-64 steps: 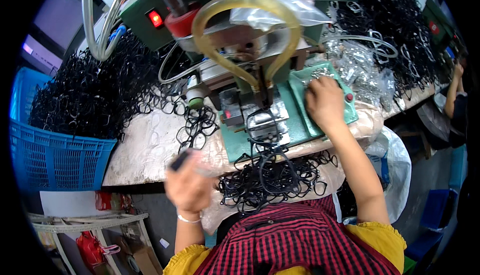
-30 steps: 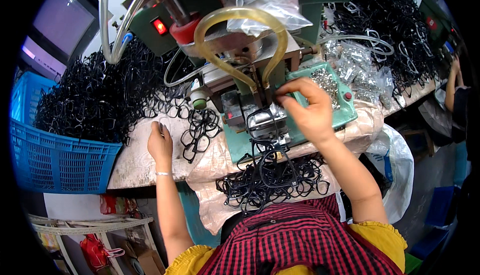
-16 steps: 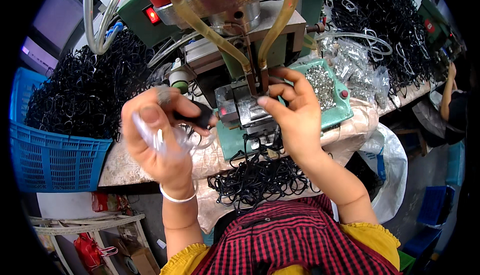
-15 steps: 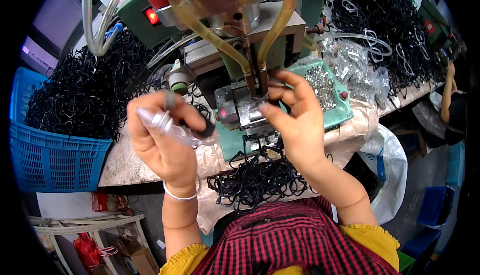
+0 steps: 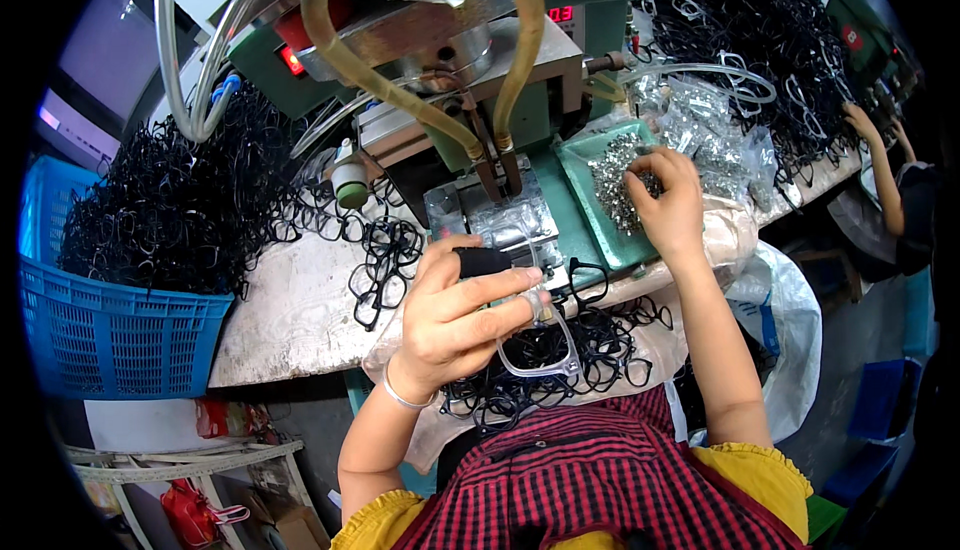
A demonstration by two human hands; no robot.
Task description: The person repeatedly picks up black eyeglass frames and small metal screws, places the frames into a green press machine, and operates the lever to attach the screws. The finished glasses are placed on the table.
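Note:
A clear eyeglass frame (image 5: 540,363) is pinched between the thumb and fingers of my left hand (image 5: 455,312), just in front of the metal fixture (image 5: 505,218) of a green machine. Black wrapping covers one finger of that hand. Over a green tray (image 5: 606,246) my right hand (image 5: 672,204) has its fingers curled together at a heap of small metal parts (image 5: 615,182); whatever lies between the fingertips is hidden. Above the fixture, two metal prongs (image 5: 497,172) point down, fed by yellowish hoses (image 5: 518,70). Black eyeglass frames (image 5: 600,355) lie piled below my left hand.
At the left, a blue basket (image 5: 120,335) is heaped with black frames (image 5: 175,200). More loose frames (image 5: 385,260) lie on the worktop. Bags of small metal parts (image 5: 715,140) are beyond the tray, near another black heap (image 5: 770,40). A co-worker's arm (image 5: 880,155) shows at far right.
My left hand has swung right and nearer with the clear frame, to the front of the fixture. My right hand has left the prongs and moved right to the tray of metal parts.

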